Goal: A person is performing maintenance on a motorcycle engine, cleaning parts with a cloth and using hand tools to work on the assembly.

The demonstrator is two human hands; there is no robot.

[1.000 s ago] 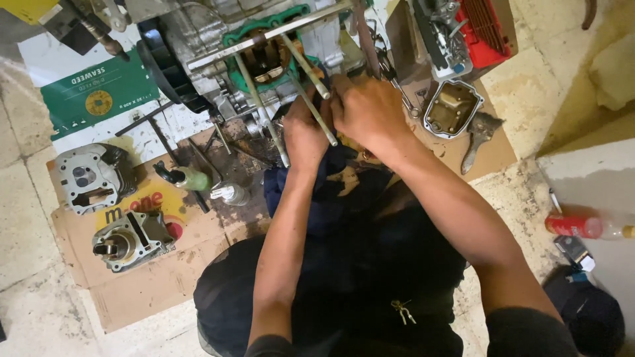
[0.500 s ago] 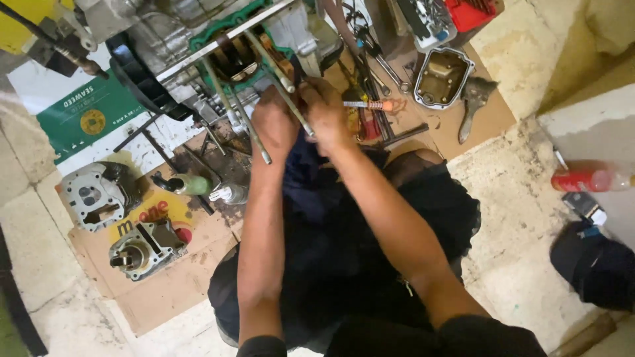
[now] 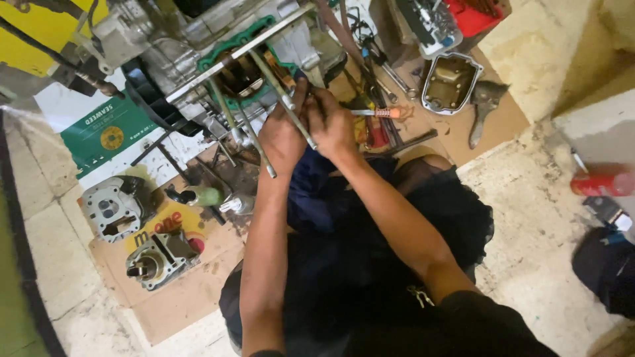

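Both my hands are up against an engine block [image 3: 198,46] that has a green gasket [image 3: 231,46] and several long metal studs [image 3: 261,125] sticking out toward me. My left hand [image 3: 281,135] is closed around one stud near the block. Right beside it, my right hand [image 3: 334,122] grips another stud, fingers curled at the block's lower edge. What lies under the fingers is hidden. Both forearms reach up from my dark-clothed lap.
A cylinder head [image 3: 116,208] and a second engine part [image 3: 159,258] lie on cardboard [image 3: 178,297] at the left. A screwdriver with a green handle [image 3: 198,196] lies nearby. Wrenches [image 3: 390,76], a metal cover [image 3: 450,82] and a red can [image 3: 602,184] sit to the right.
The view has shifted, so the engine and my hands sit higher and more to the left. My hands stay together on the studs at the block.
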